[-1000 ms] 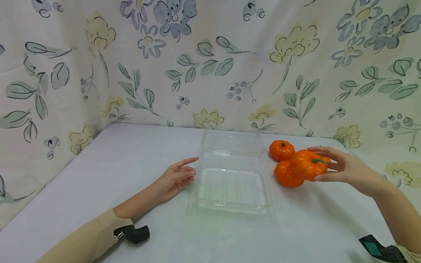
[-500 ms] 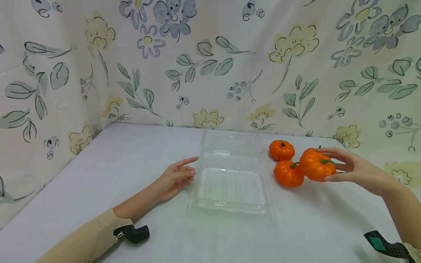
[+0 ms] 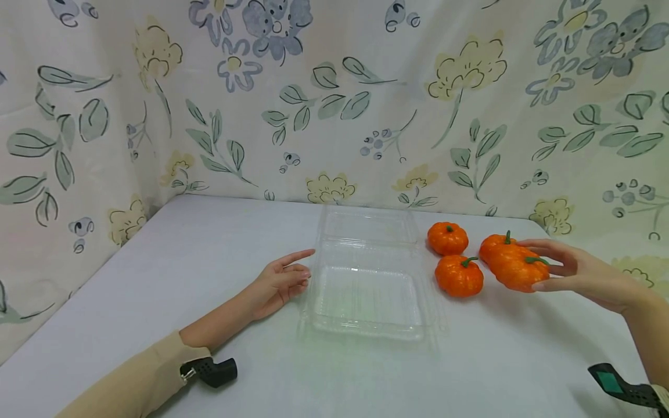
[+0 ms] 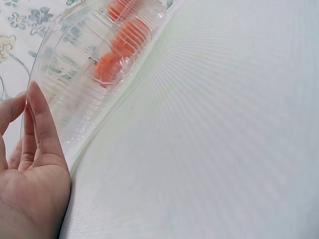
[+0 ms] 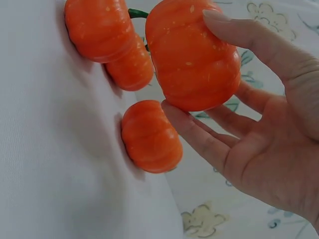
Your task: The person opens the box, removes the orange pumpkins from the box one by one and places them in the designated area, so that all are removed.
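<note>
My right hand [image 3: 587,276] grips a small orange pumpkin [image 3: 517,270] with a green stem, thumb on one side and fingers on the other. In the right wrist view this pumpkin [image 5: 194,55] is held above the white table. Partly hidden behind it in the head view stands another pumpkin [image 3: 491,247]. Two more pumpkins, a back one [image 3: 448,238] and a front one [image 3: 459,277], stand to the left of it. My left hand [image 3: 279,287] lies beside the left edge of an opened clear plastic clamshell box [image 3: 366,334], its fingertips [image 4: 34,89] at the rim.
The box's lid [image 3: 368,226] lies folded back towards the far edge of the white table [image 3: 219,244]. A flowered curtain [image 3: 334,145] hangs behind and at the left side. Each wrist wears a black camera mount [image 3: 209,371].
My right hand has moved to the right with the pumpkin in it, away from the two left pumpkins. More of the pumpkin behind it now shows. The left hand stays in place.
</note>
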Tool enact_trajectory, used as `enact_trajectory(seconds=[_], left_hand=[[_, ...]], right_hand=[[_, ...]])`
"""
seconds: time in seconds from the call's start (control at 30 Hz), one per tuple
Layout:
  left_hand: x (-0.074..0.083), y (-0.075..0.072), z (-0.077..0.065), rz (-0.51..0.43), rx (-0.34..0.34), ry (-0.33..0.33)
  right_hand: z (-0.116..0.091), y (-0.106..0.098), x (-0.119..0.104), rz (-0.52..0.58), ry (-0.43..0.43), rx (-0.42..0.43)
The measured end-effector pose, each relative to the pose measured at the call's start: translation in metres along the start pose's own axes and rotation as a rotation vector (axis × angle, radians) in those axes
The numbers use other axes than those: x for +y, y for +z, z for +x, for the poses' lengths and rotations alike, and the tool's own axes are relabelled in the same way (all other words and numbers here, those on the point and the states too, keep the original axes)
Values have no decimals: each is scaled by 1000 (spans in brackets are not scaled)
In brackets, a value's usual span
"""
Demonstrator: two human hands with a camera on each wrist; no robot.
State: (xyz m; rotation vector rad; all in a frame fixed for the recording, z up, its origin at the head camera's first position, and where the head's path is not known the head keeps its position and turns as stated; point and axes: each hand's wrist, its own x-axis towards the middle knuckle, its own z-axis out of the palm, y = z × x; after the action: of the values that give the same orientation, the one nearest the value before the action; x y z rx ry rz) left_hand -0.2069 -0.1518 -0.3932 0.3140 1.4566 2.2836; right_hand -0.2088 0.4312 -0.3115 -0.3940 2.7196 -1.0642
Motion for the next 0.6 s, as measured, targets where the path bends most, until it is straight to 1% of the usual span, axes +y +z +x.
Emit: enact_trajectory(seconds=[0.3, 0.6], left_hand=[[0, 0, 0, 2, 1, -1], [0, 0, 1, 5, 5, -6]], right_hand=[[-1, -5, 15, 22, 27, -55], [-2, -5, 24, 28, 39, -124]])
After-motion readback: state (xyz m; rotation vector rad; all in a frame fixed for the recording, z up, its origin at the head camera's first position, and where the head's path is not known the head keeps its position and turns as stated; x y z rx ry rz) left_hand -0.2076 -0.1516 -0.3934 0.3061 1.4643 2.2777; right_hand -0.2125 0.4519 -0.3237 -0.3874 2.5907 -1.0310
